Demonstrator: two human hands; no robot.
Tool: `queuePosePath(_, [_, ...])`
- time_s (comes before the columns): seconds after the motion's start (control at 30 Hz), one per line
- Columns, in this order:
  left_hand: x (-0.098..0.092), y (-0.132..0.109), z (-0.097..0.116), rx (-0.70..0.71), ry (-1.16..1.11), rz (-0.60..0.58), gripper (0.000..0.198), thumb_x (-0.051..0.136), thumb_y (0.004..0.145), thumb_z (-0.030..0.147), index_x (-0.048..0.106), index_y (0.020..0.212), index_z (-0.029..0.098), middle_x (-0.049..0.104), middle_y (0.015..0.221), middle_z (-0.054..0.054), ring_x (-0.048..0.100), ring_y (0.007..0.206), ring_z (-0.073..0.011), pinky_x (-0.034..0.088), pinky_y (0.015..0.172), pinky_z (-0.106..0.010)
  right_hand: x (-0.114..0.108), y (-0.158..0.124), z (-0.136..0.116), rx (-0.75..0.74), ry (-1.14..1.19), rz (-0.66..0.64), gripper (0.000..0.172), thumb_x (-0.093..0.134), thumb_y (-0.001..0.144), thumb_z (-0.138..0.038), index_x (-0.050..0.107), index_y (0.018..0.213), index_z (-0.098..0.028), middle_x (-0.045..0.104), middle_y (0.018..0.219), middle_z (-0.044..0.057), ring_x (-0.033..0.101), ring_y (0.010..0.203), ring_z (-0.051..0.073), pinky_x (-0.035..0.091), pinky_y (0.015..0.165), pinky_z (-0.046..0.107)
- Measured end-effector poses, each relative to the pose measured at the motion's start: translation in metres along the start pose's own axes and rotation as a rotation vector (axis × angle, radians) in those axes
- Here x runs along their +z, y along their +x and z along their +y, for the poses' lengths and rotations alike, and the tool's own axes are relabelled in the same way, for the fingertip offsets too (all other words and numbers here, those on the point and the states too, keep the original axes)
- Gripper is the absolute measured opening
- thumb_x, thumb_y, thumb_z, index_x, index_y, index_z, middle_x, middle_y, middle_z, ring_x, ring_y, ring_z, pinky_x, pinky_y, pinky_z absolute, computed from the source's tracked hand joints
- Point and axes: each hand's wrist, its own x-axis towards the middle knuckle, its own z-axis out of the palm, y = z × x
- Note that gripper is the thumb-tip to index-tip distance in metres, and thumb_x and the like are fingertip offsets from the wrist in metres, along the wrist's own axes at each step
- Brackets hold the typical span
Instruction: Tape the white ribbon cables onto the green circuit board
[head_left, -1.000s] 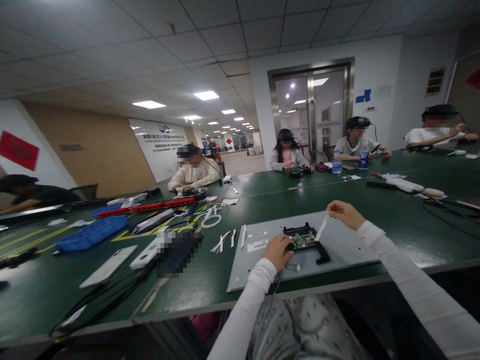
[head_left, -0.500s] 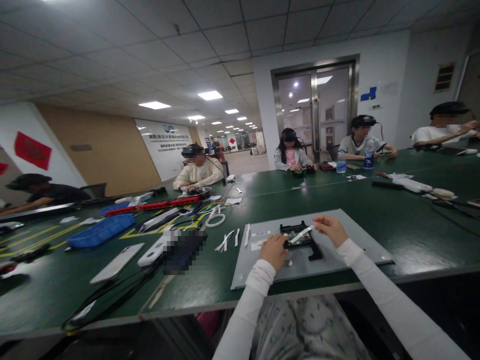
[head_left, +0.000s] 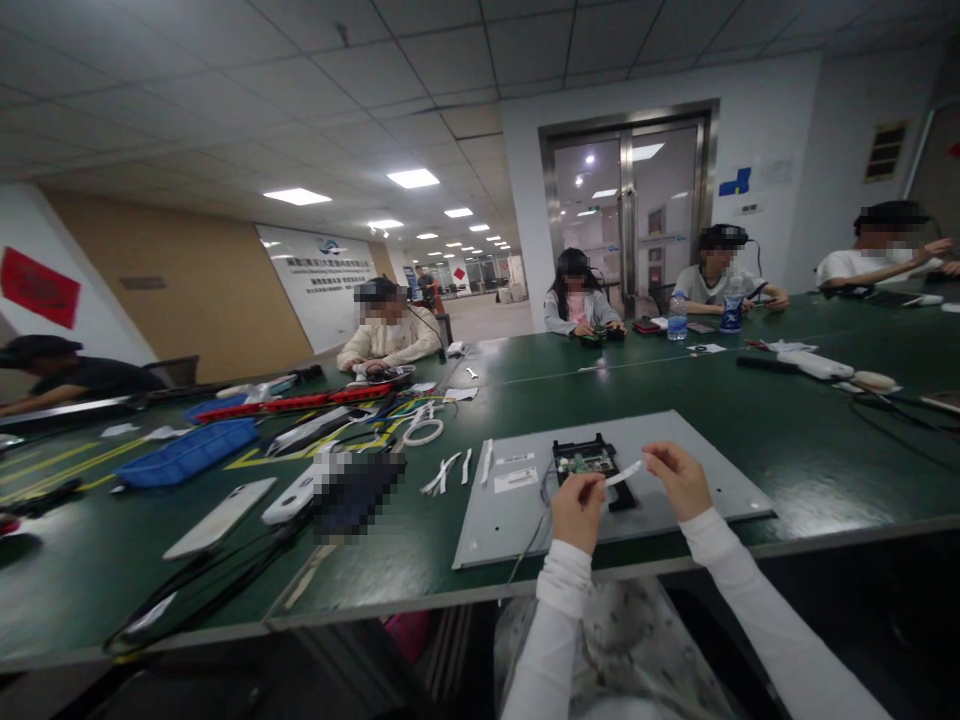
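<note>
A short white strip (head_left: 624,474), like tape, is stretched between my two hands above a grey panel. My left hand (head_left: 576,512) pinches its near end, fingers closed. At the other end my right hand (head_left: 679,482) pinches it between thumb and fingertips. Behind the strip, a black plastic frame (head_left: 621,492) with a green circuit board (head_left: 574,465) lies on the grey panel (head_left: 491,530); my hands partly cover the frame. From the board's left side a thin grey cable (head_left: 534,540) runs down over the panel's front edge.
Loose white strips (head_left: 442,474) lie left of the panel, near a white tape roll (head_left: 424,432). Further left are a white phone (head_left: 220,518), a white device (head_left: 292,498) with black cables and a blue tray (head_left: 187,452). Several people sit around the green table (head_left: 517,375).
My left hand has lifted off the board and come toward me, now pinching the strip's near end. The right hand has shifted slightly right. The thin cable now shows across the panel.
</note>
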Motion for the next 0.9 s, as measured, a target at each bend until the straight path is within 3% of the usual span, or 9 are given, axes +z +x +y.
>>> queuePosePath(0.3, [-0.0011, 0.004, 0.0047, 0.152, 0.235, 0.009, 0.016, 0.045, 0.076, 0.016, 0.058, 0.085, 0.018, 0.061, 0.087, -0.003, 0.054, 0.078, -0.0134, 0.044, 0.074, -0.03, -0.0026, 0.0022, 0.007, 0.02, -0.115, 0.011, 0.029, 0.054, 0.064, -0.038, 0.058, 0.083, -0.017, 0.06, 0.077, 0.004, 0.054, 0.064, 0.014, 0.044, 0.062, 0.028])
queuePosePath(0.53, [-0.0002, 0.0006, 0.0053, 0.158, 0.413, -0.063, 0.015, 0.045, 0.075, 0.016, 0.057, 0.082, 0.019, 0.06, 0.083, -0.002, 0.052, 0.08, -0.0153, 0.041, 0.076, -0.033, -0.0026, 0.0038, 0.0065, 0.082, -0.126, -0.046, 0.027, 0.048, 0.065, -0.036, 0.059, 0.081, -0.017, 0.059, 0.072, 0.002, 0.052, 0.062, 0.014, 0.042, 0.058, 0.027])
queuePosePath(0.9, [-0.0032, -0.0003, 0.0039, 0.139, 0.388, -0.052, 0.015, 0.044, 0.073, 0.012, 0.057, 0.08, 0.018, 0.059, 0.08, -0.002, 0.052, 0.078, -0.0152, 0.041, 0.074, -0.032, -0.0014, 0.004, 0.0052, 0.172, 0.04, -0.072, 0.029, 0.042, 0.066, -0.039, 0.058, 0.075, -0.016, 0.056, 0.061, 0.003, 0.051, 0.052, 0.013, 0.043, 0.049, 0.025])
